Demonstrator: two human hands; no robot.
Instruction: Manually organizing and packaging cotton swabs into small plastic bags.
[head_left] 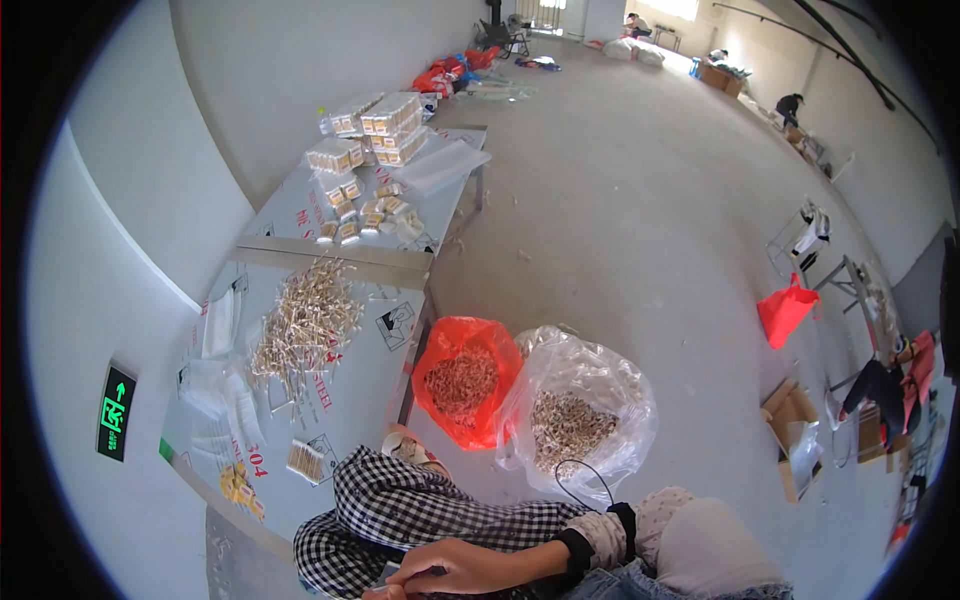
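Note:
My right hand (465,566) is low in front of my lap, its fingers closed on a small piece of clear plastic (386,573), which looks like a bag. Only a few fingers of my left hand (385,593) show at the lower edge, closed and touching the right fingertips; what they hold is hidden. On the table (375,365) to the left lies a loose heap of cotton swabs (305,325). A small pack of cotton swabs (306,460) is near the table's front edge. Yellow printed cards (240,490) and flat clear bags (240,410) lie left of it.
A red bag (505,350) and a clear bag (625,385), both holding swabs, stand beside the table. Stacked packs (393,125) sit at its far end. At right are a red tote (787,312), a cardboard box (790,395) and a seated person (890,390).

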